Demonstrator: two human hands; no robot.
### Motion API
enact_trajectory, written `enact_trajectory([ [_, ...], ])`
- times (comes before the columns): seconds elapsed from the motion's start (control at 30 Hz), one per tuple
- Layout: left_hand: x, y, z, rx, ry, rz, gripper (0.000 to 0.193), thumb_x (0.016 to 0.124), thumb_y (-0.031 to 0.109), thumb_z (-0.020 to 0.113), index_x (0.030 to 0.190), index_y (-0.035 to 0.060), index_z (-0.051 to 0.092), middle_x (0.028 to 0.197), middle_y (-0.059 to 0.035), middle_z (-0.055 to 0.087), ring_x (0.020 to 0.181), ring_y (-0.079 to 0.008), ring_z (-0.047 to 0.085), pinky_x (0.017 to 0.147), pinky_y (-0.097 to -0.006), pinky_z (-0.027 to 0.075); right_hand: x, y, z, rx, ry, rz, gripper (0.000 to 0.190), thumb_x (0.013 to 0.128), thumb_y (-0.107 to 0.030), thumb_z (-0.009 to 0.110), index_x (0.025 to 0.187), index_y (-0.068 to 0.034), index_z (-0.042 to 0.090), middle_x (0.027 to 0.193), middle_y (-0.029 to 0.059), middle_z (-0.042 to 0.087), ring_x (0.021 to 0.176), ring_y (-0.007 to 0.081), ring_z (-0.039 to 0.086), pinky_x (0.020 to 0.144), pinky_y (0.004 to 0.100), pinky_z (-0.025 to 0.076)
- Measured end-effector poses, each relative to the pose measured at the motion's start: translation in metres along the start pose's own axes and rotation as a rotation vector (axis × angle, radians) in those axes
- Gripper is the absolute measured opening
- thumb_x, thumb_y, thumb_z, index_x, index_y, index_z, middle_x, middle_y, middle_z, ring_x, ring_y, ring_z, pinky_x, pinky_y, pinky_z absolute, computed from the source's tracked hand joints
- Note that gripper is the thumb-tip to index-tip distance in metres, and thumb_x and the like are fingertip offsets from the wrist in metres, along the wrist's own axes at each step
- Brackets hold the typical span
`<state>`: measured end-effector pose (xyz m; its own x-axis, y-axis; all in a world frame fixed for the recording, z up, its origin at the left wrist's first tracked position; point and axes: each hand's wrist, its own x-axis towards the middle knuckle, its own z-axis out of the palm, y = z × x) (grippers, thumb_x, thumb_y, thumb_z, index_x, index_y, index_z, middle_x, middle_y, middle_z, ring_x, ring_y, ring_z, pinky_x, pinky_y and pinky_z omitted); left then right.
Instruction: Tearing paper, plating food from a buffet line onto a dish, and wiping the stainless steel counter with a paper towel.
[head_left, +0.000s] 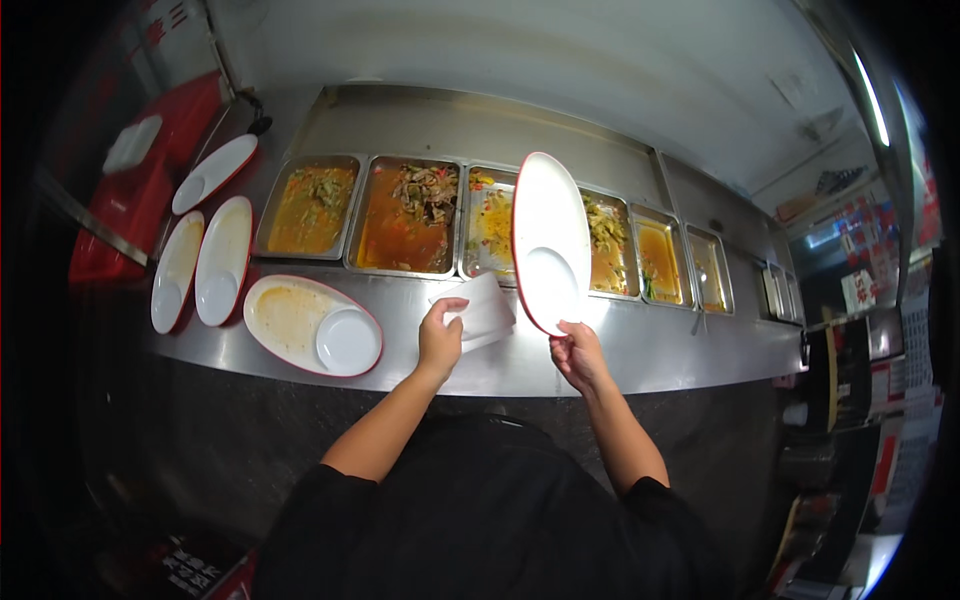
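My right hand (581, 356) grips the lower end of an oval white plate (553, 202) with a red rim. This plate is tilted up, its white inner face and round compartment towards me. In my left hand (440, 341) is a folded sheet of white paper or tissue (484, 311), over the front edge of the steel counter (420, 300). To the left of that hand lies another oval plate (292, 322), streaked with brown residue, its round compartment at the right end. The raised plate hides parts of the food pans behind it.
Steel pans with leftover food and sauce, among them a pan with meat pieces (405, 232), line the counter. Three more oval plates, one of them a stained plate (225, 255), lie at left beside a red plastic container (150, 180). Smaller pans (780, 292) sit far right.
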<state>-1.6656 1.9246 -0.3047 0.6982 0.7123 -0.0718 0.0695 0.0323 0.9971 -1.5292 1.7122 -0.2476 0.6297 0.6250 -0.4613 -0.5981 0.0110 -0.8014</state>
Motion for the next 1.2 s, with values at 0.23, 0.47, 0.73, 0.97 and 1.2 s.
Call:
enact_trajectory([
  [0.23, -0.004, 0.003, 0.01, -0.218, -0.136, -0.17, 0.078, 0.085, -0.014, 0.054, 0.149, 0.0136, 0.02, 0.141, -0.0201, 0.037, 0.13, -0.0217, 0.04, 0.108, -0.0333, 0.036, -0.002, -0.006, -0.014, -0.042, -0.001, 0.055, 0.036, 0.096, -0.028, 0.06, 0.068, -0.008, 0.052, 0.049, -0.0006, 0.044, 0.033, 0.0072, 0.035, 0.029, 0.0206, 0.026],
  [0.47, 0.0, -0.009, 0.025, -0.679, -0.177, -0.277, 0.064, 0.09, -0.011, 0.048, 0.149, 0.0026, 0.028, 0.139, -0.0177, 0.049, 0.127, -0.0257, 0.052, 0.112, -0.041, 0.039, -0.003, 0.0, 0.002, -0.072, 0.027, 0.026, 0.018, 0.097, -0.019, 0.057, 0.09, -0.004, 0.051, 0.057, 0.0008, 0.049, 0.037, 0.0071, 0.039, 0.031, 0.0215, 0.031],
  [0.73, -0.004, 0.013, 0.026, -1.15, -0.3, -0.596, 0.042, 0.103, 0.019, 0.043, 0.141, 0.0014, 0.047, 0.141, -0.0127, 0.054, 0.132, -0.025, 0.05, 0.114, -0.0451, 0.036, -0.008, 0.014, 0.009, -0.141, -0.002, 0.074, 0.014, 0.098, -0.017, 0.053, 0.101, -0.004, 0.049, 0.053, -0.0005, 0.045, 0.036, 0.0075, 0.037, 0.032, 0.0222, 0.031],
  [0.97, 0.009, 0.012, 0.013, -1.144, -0.359, -0.633, 0.045, 0.105, 0.024, 0.04, 0.143, 0.0, 0.043, 0.145, -0.0141, 0.051, 0.135, -0.027, 0.048, 0.116, -0.0452, 0.034, -0.018, 0.01, 0.001, -0.274, 0.031, 0.146, 0.013, 0.096, -0.015, 0.052, 0.103, -0.004, 0.051, 0.052, -0.0009, 0.043, 0.035, 0.008, 0.035, 0.031, 0.0238, 0.029],
  [1.2, 0.028, -0.006, 0.0, -0.977, -0.302, -0.62, 0.045, 0.106, 0.024, 0.037, 0.14, -0.0042, 0.046, 0.141, -0.0176, 0.055, 0.131, -0.0285, 0.053, 0.113, -0.0457, 0.039, -0.027, 0.014, -0.01, -0.4, 0.023, 0.266, 0.014, 0.093, -0.01, 0.05, 0.101, 0.0, 0.051, 0.061, 0.002, 0.048, 0.041, 0.0084, 0.041, 0.031, 0.0259, 0.033],
])
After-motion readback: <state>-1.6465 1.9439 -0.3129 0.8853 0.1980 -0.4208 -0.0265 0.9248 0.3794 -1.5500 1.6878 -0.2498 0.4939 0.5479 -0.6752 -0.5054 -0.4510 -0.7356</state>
